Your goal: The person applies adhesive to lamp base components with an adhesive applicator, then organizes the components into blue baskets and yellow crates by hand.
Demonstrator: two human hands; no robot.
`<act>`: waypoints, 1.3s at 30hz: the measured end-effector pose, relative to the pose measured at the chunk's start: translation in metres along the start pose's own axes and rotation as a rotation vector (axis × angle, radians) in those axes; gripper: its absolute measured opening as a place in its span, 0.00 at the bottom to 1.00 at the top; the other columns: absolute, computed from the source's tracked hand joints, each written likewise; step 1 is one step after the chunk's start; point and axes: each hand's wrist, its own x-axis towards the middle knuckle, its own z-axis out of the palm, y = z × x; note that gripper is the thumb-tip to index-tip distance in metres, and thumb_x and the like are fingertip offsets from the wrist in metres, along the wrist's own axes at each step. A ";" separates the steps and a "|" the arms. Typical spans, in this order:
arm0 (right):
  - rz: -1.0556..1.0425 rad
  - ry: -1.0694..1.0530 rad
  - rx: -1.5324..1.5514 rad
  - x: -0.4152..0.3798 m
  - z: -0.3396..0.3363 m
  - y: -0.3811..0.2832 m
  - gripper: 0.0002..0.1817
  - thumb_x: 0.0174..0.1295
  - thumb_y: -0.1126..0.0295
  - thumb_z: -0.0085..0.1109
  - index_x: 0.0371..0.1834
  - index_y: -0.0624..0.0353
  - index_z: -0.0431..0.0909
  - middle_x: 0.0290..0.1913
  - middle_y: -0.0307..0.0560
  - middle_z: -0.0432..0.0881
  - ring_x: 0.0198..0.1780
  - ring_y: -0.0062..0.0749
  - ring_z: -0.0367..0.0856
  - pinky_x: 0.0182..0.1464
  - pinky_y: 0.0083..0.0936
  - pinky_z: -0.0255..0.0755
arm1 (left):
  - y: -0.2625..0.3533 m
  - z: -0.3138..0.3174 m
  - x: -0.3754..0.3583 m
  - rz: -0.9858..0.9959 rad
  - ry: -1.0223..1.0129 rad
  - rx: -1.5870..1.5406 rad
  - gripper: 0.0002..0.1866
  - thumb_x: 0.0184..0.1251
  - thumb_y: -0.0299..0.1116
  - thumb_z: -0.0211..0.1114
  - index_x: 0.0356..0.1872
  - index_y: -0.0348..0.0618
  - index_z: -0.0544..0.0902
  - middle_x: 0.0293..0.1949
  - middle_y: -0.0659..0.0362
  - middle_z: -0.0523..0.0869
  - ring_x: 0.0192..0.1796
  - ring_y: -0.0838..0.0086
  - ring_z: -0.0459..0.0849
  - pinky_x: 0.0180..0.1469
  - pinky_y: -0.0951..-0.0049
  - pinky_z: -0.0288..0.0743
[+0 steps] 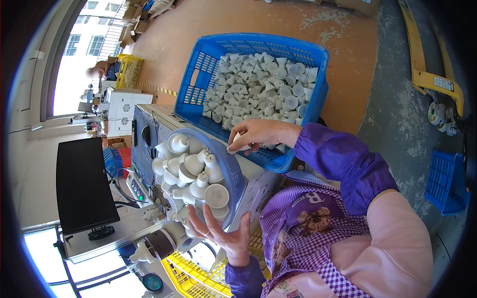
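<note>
My right hand [258, 134] reaches over the near rim of a blue slatted crate [253, 39], its fingers closed round a white funnel-shaped plastic piece [239, 143]. Many similar white funnel-shaped pieces [258, 84] fill the crate. Beside it, a blue-grey round basin [233, 171] lies tilted on the bench, holding larger white bulb-shaped housings [198, 186]. My left hand [223, 238] is open at the basin's lower edge, fingers spread with the fingertips close to the housings.
A black monitor [84, 184] and a power strip [136, 187] stand beyond the basin. Yellow crates [191, 278] sit below my left hand. Another person [102, 72] is far off by the window. A yellow pallet jack [437, 82] and a blue crate [445, 181] are on the right.
</note>
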 end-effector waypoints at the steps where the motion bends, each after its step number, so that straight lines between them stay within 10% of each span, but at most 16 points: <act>1: 0.002 0.000 -0.096 0.000 -0.001 -0.002 0.15 0.55 0.57 0.65 0.37 0.55 0.79 0.30 0.35 0.76 0.30 0.20 0.77 0.29 0.18 0.68 | 0.005 0.005 0.006 0.034 -0.034 0.035 0.40 0.51 0.43 0.72 0.65 0.45 0.64 0.68 0.41 0.57 0.69 0.47 0.53 0.65 0.41 0.48; 7: -0.653 0.128 -0.641 0.001 0.002 0.006 0.13 0.56 0.61 0.64 0.36 0.60 0.78 0.26 0.37 0.76 0.25 0.19 0.72 0.26 0.21 0.66 | -0.001 0.015 0.004 0.000 -0.062 0.140 0.44 0.46 0.30 0.74 0.66 0.45 0.59 0.66 0.48 0.65 0.68 0.51 0.63 0.68 0.41 0.44; 13: -0.128 -0.100 0.394 0.030 -0.004 0.028 0.11 0.56 0.63 0.64 0.35 0.60 0.78 0.30 0.37 0.78 0.29 0.17 0.73 0.29 0.19 0.67 | -0.004 0.013 0.003 -0.004 -0.082 0.060 0.42 0.45 0.24 0.72 0.64 0.45 0.60 0.66 0.47 0.65 0.67 0.50 0.63 0.67 0.41 0.45; 17: -0.309 0.004 0.037 0.027 -0.009 0.026 0.13 0.56 0.61 0.65 0.35 0.60 0.79 0.32 0.37 0.79 0.31 0.17 0.74 0.30 0.18 0.68 | 0.001 0.010 0.005 -0.014 -0.102 0.036 0.42 0.47 0.24 0.70 0.64 0.46 0.58 0.66 0.46 0.63 0.67 0.47 0.62 0.66 0.38 0.47; 26: 0.171 -0.331 -0.325 0.020 -0.015 -0.029 0.18 0.51 0.57 0.67 0.38 0.60 0.81 0.34 0.42 0.80 0.38 0.27 0.79 0.38 0.28 0.73 | 0.001 0.013 0.006 -0.003 -0.091 0.041 0.42 0.46 0.20 0.70 0.64 0.43 0.59 0.65 0.45 0.64 0.67 0.50 0.61 0.66 0.50 0.53; 31: -0.408 -0.024 -1.069 -0.001 0.009 -0.032 0.17 0.49 0.64 0.63 0.38 0.65 0.79 0.36 0.53 0.80 0.42 0.47 0.79 0.43 0.37 0.73 | -0.001 0.013 0.000 -0.034 -0.103 0.025 0.41 0.46 0.19 0.68 0.64 0.43 0.58 0.65 0.44 0.64 0.66 0.48 0.62 0.66 0.46 0.51; 36: -0.585 -0.079 -0.892 0.006 -0.016 -0.007 0.16 0.50 0.63 0.65 0.39 0.62 0.79 0.37 0.50 0.81 0.37 0.40 0.80 0.42 0.34 0.73 | 0.002 0.010 0.003 -0.055 -0.137 -0.035 0.41 0.45 0.18 0.67 0.63 0.43 0.58 0.65 0.44 0.64 0.66 0.47 0.62 0.67 0.43 0.48; 39: -0.146 -0.375 -0.462 0.033 -0.027 0.012 0.15 0.54 0.64 0.64 0.41 0.62 0.79 0.38 0.45 0.81 0.36 0.29 0.80 0.40 0.30 0.73 | 0.002 0.008 0.003 -0.069 -0.150 -0.015 0.41 0.44 0.18 0.67 0.64 0.41 0.58 0.65 0.44 0.64 0.66 0.47 0.61 0.67 0.44 0.49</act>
